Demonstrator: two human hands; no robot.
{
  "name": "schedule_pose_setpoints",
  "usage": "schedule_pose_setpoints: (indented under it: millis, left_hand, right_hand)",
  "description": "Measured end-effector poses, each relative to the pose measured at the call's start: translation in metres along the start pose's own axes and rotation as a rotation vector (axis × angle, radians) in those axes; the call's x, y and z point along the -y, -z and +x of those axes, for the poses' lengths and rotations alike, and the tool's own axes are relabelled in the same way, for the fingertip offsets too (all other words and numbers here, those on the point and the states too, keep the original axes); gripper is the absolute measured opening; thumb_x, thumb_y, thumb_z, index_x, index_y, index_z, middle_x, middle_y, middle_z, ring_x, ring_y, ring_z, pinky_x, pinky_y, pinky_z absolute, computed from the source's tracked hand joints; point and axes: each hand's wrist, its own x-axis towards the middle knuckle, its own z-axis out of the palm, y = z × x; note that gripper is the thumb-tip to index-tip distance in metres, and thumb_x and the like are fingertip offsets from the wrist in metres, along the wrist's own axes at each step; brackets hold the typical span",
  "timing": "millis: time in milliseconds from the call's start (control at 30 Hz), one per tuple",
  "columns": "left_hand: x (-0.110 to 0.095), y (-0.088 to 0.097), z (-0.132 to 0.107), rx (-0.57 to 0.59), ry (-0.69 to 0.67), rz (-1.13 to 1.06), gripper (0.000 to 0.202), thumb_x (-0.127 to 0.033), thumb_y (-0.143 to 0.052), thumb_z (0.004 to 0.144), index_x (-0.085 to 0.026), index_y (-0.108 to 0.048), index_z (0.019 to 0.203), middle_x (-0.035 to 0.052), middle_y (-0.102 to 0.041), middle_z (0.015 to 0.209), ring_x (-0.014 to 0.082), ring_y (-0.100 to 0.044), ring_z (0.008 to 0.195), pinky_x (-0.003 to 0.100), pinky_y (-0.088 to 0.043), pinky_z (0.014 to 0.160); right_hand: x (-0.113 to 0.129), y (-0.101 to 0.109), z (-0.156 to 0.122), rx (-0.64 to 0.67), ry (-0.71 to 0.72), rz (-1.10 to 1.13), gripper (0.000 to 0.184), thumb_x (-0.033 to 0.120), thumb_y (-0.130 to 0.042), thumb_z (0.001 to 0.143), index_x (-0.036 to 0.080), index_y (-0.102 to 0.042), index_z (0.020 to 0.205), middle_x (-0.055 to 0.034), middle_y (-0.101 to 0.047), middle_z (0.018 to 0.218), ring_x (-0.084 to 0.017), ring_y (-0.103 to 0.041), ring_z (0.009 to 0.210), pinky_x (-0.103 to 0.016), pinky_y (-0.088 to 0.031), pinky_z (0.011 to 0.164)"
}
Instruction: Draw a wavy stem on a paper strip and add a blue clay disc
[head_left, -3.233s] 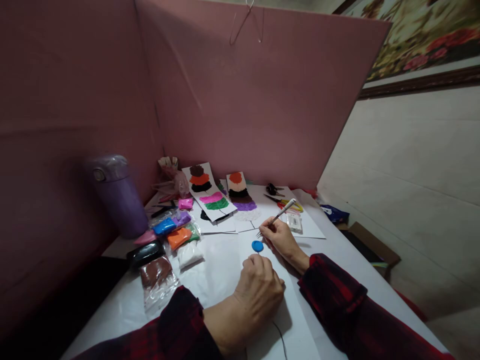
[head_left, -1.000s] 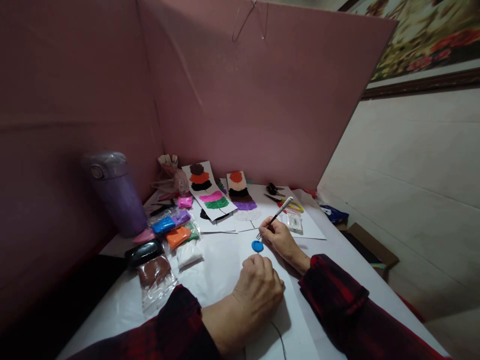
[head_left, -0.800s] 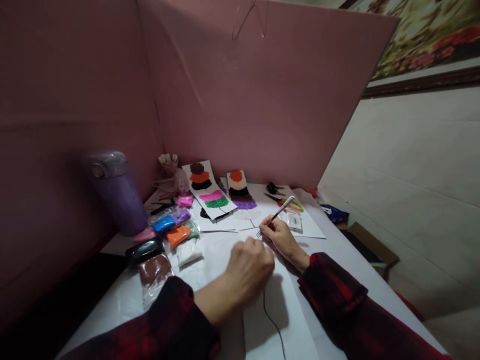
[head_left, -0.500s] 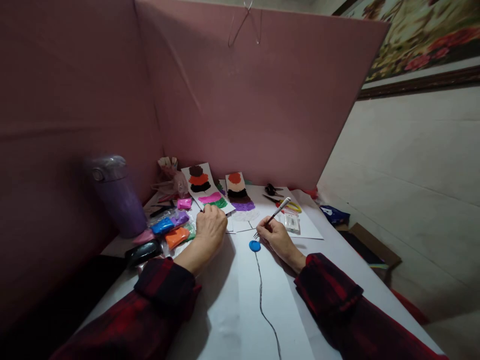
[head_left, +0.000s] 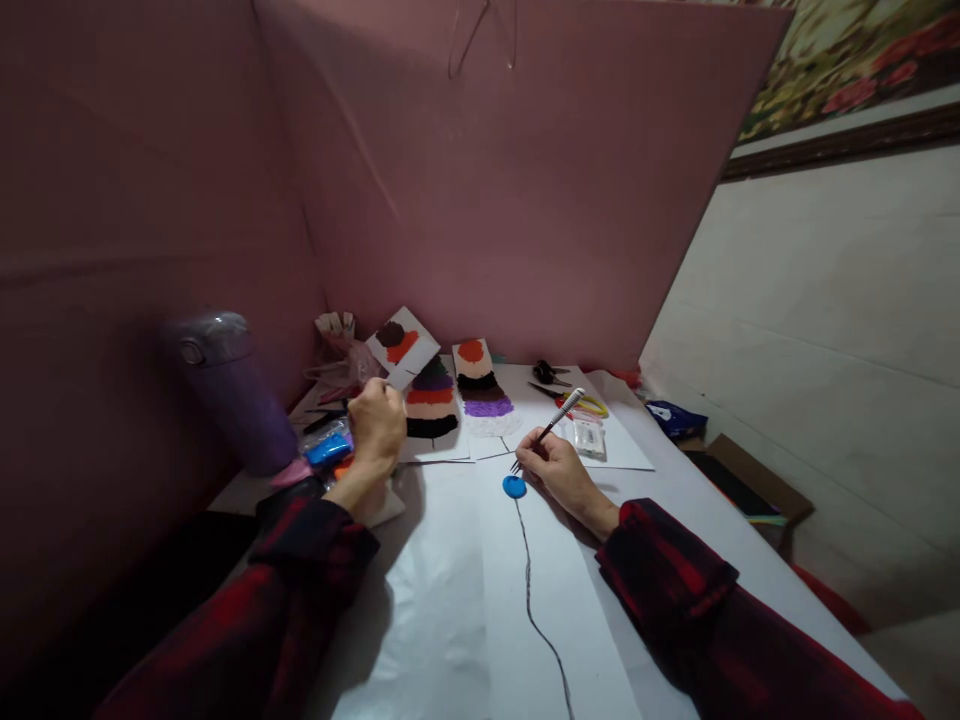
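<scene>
My left hand (head_left: 377,425) is closed on the edge of a painted sheet of paper (head_left: 409,347) with brown and orange patches. The sheet is tilted up from the table, partly hidden by the hand. In my right hand (head_left: 555,468) is a fork (head_left: 561,412) with a striped handle, its tines pointing down. They hover just above a flat blue clay disc (head_left: 514,487). The disc lies at the top of a wavy black line (head_left: 528,580) drawn on long white paper (head_left: 559,620).
Two striped painted sheets, one with an orange top (head_left: 471,352), lie behind. Scissors (head_left: 589,404) and a small white packet (head_left: 589,437) are at right. On the left stand a purple bottle (head_left: 238,395) and a blue clay packet (head_left: 328,449). A pink panel (head_left: 480,200) closes the back.
My left hand has moved left and lifted the painted sheet, turning it and uncovering another striped sheet beneath. The right hand with the fork has stayed almost in place above the disc.
</scene>
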Motion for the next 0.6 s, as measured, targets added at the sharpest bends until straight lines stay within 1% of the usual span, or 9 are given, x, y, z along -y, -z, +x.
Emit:
schedule_pose_setpoints:
  millis: [67,133,267,433,600]
  left_hand:
    - [0.005,-0.001,0.007,-0.103,0.072,-0.092,0.028,-0.016,-0.034,0.088,-0.014,-0.062,0.093,0.0091,-0.068,0.076,0.0200,-0.065,0.070,0.027,-0.046,0.063]
    - [0.006,-0.002,0.010,-0.196,0.131,-0.176,0.028,-0.016,-0.034,0.087,-0.014,-0.062,0.091,0.0088,-0.069,0.078,0.0197,-0.064,0.071,0.027,-0.047,0.065]
    - [0.005,-0.001,0.010,-0.331,0.197,-0.328,0.023,-0.018,-0.039,0.084,-0.016,-0.062,0.088,0.0074,-0.069,0.080,0.0194,-0.064,0.075,0.028,-0.047,0.071]
    - [0.010,-0.004,0.014,-0.408,0.241,-0.482,0.020,-0.019,-0.043,0.082,-0.017,-0.062,0.088,0.0050,-0.068,0.078,0.0190,-0.065,0.077,0.028,-0.049,0.074]
    - [0.021,-0.015,0.024,-0.423,0.311,-0.615,0.021,-0.015,-0.039,0.084,-0.016,-0.059,0.091,0.0051,-0.068,0.077,0.0178,-0.067,0.077,0.029,-0.052,0.070]
  right_hand:
    - [0.001,0.000,0.000,0.004,-0.003,-0.003,0.018,0.031,-0.065,0.071,0.019,-0.051,0.070,0.0053,-0.048,0.053,-0.009,-0.042,0.047,-0.023,-0.034,0.045]
    - [0.003,-0.001,-0.001,0.011,-0.013,0.004,0.018,0.030,-0.065,0.070,0.019,-0.051,0.069,0.0054,-0.048,0.053,-0.009,-0.041,0.046,-0.023,-0.034,0.045]
    - [0.006,-0.002,-0.003,0.016,-0.036,0.049,0.021,0.031,-0.067,0.070,0.019,-0.050,0.069,0.0063,-0.045,0.052,-0.008,-0.037,0.046,-0.022,-0.031,0.044]
    - [0.009,-0.002,-0.003,0.025,-0.037,0.036,0.024,0.034,-0.069,0.069,0.019,-0.050,0.068,0.0057,-0.046,0.052,-0.008,-0.038,0.045,-0.023,-0.031,0.043]
    - [0.008,-0.001,-0.003,0.032,-0.026,0.031,0.023,0.034,-0.069,0.070,0.019,-0.051,0.069,0.0055,-0.046,0.052,-0.009,-0.038,0.046,-0.024,-0.031,0.044]
